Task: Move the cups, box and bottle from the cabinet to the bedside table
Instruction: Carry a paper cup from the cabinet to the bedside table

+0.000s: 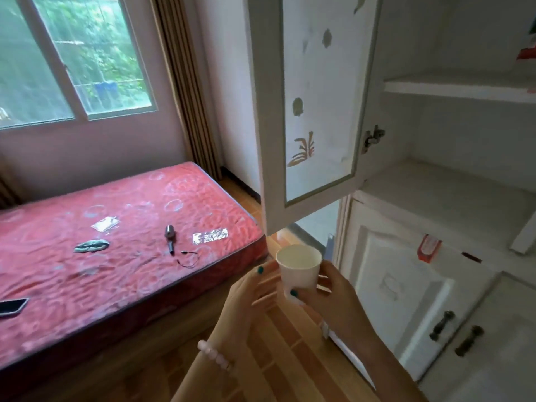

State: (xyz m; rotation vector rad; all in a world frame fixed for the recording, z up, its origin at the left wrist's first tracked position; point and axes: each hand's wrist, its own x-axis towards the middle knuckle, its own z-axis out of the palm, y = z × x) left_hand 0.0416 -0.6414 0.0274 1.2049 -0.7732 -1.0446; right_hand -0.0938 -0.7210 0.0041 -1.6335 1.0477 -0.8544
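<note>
A white paper cup [299, 268] stands upright and empty in mid-air, below the open cabinet door [313, 111]. My right hand [333, 297] is wrapped around its lower half from the right, thumb across the front. My left hand [249, 294] is beside the cup on the left, fingers spread and touching or nearly touching its side. The white cabinet [452, 198] stands open on the right; its lower shelf shows bare. A red-and-white object [526, 52] peeks from the top shelf at the frame's right edge. No bedside table is in view.
A bed with a red mattress [116, 250] fills the left, carrying a phone [11, 306], a small metal tool [169, 237] and wrappers. A window [75, 56] and curtain [185, 82] are behind. Lower cabinet doors with dark handles [442, 324] are at right. Wooden floor [278, 358] lies below.
</note>
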